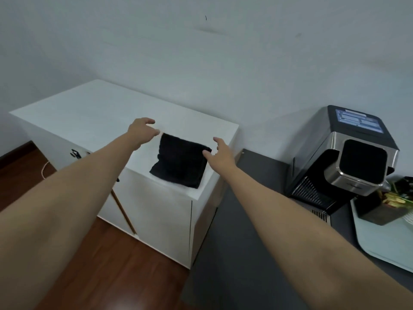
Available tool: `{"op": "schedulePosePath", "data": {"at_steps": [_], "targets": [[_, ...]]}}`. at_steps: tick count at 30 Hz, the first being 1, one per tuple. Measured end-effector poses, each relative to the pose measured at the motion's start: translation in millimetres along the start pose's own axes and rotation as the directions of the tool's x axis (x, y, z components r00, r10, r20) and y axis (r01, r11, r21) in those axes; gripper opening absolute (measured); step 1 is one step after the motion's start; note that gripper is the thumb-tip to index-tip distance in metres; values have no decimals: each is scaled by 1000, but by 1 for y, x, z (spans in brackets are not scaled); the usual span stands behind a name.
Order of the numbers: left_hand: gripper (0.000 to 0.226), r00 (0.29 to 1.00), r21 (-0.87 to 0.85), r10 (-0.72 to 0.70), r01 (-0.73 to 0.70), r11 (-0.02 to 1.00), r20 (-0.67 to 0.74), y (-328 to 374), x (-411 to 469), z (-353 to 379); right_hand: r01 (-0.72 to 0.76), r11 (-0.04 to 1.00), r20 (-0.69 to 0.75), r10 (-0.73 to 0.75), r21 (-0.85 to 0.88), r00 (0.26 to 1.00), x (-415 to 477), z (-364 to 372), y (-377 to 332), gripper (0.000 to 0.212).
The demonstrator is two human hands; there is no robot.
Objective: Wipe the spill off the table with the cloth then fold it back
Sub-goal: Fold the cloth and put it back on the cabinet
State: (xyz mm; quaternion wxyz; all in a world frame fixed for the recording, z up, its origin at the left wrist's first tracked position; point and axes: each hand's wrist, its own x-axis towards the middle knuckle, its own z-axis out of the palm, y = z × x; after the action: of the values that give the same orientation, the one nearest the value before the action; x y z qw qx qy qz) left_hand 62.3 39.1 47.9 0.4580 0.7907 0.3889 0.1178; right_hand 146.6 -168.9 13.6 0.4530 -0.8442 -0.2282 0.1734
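A black cloth (180,162) lies folded into a rough square near the front right corner of the white table top (93,113). My left hand (142,132) hovers just left of the cloth's far corner, fingers apart, holding nothing. At the cloth's right far corner is my right hand (220,154), fingers spread, its thumb touching or nearly touching the edge. I see no spill on the white surface.
The white table is a cabinet against the wall. To its right a lower dark counter (252,198) carries a steel coffee machine (348,157), a pale tray (380,240) and a dark box of packets (384,206). Wooden floor (107,265) lies below.
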Motion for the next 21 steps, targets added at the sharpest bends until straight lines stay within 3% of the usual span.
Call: {"op": "schedulePosePath", "data": {"at_steps": [3,6,8,11,13,21], "targets": [[43,994,242,112,-107,964,-8,-24,-1,23,123,966,79,-108,-229,991,-4,22,16,48],[46,961,409,233,-276,870,152,-51,-8,47,166,872,220,-68,-462,973,-10,43,34,50],[55,938,517,189,-319,795,289,-69,-11,60,155,824,268,-4,-545,963,-15,53,47,53],[61,919,680,111,-357,641,377,-89,-13,72,95,841,250,50,-533,967,-19,63,60,56],[60,915,706,132,-380,597,381,-93,-11,73,85,839,231,50,-538,972,-20,68,64,57],[58,916,745,78,-367,557,393,-84,-6,69,54,838,230,87,-543,969,-16,74,59,56]]}}
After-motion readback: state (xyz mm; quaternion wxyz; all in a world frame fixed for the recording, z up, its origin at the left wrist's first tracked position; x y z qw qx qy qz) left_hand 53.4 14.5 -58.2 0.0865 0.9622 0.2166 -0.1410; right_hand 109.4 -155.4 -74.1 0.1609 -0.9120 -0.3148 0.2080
